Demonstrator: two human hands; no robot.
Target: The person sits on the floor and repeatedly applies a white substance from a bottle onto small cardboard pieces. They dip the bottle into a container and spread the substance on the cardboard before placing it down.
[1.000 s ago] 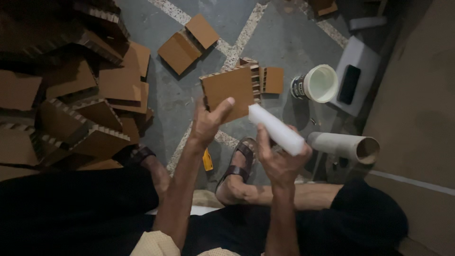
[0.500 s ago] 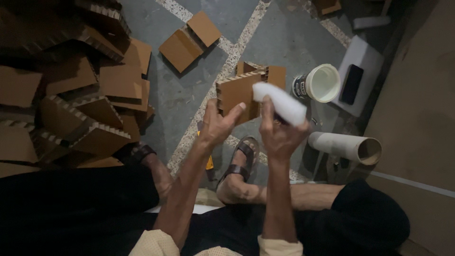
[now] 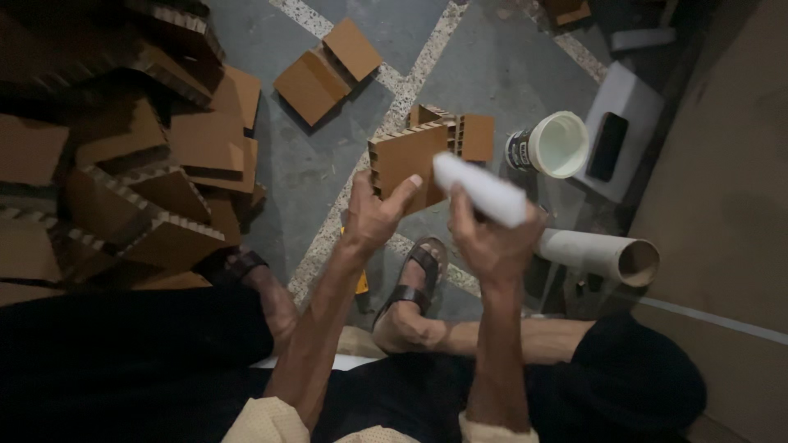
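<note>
My left hand grips the lower edge of a brown corrugated cardboard block, holding it upright in front of me. My right hand is closed around a white bottle-like tube, tilted with its upper end close to the cardboard block's right side. Whether the tube touches the block is unclear. Both forearms reach up from the bottom of the view, above my sandalled feet.
A big heap of cardboard pieces fills the left. Two joined cardboard pieces lie on the grey floor. A white tub, a dark phone on a white box, and a cardboard roll sit to the right.
The right hand has lifted the white tube from low right up to the cardboard block's side. The left hand has brought the block slightly lower and closer.
</note>
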